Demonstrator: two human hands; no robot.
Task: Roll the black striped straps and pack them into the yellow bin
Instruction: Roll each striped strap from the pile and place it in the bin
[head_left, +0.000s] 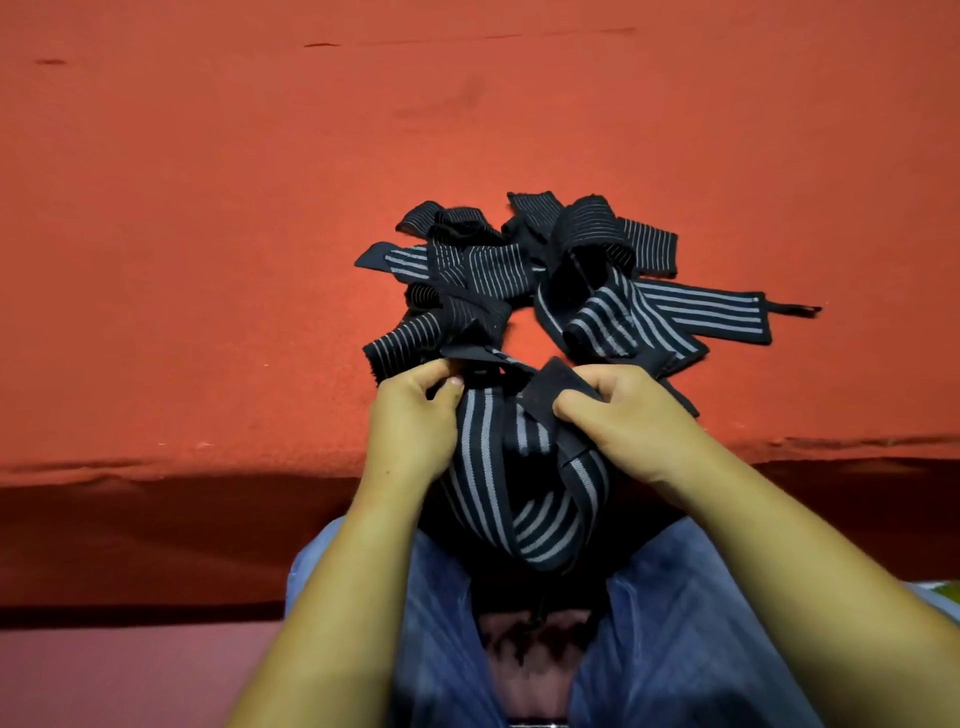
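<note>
Red felt surface — both hands pinch ribbed strap

a black strap with grey stripes hangs looped; more straps lie tangled, unrolled, just beyond.

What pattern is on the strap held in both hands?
The strap is black with pale grey stripes; head view.

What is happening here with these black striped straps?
A person works at a red surface. The left hand and right hand each pinch the top of one black striped strap, which hangs looped over the lap. The other straps lie in a loose, unrolled pile beyond. No yellow bin is in view.
</note>
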